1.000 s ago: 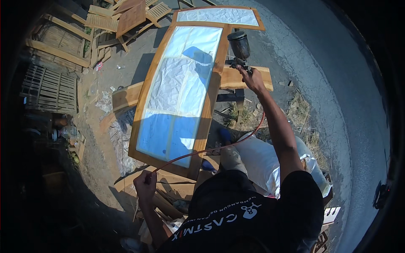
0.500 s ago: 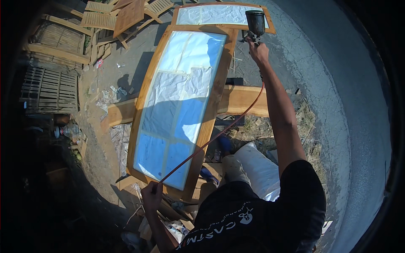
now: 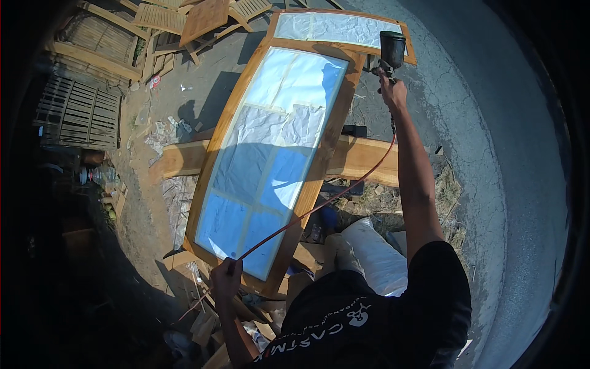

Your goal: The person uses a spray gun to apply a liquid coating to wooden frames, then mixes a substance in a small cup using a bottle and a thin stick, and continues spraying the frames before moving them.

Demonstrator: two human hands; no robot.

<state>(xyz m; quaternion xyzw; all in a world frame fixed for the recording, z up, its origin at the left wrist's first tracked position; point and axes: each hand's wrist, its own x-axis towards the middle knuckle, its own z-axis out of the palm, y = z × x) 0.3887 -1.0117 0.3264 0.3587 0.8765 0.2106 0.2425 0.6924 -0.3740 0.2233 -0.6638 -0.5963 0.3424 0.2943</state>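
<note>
Right hand (image 3: 393, 92) clenched round dark metal spray gun (image 3: 389, 54) over wooden door frame (image 3: 335, 129); left hand (image 3: 226, 275) pinching thin red hose (image 3: 307, 212).

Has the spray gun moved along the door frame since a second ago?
Yes. The spray gun in the right hand travelled from the cross beam to the frame's far end.
</note>
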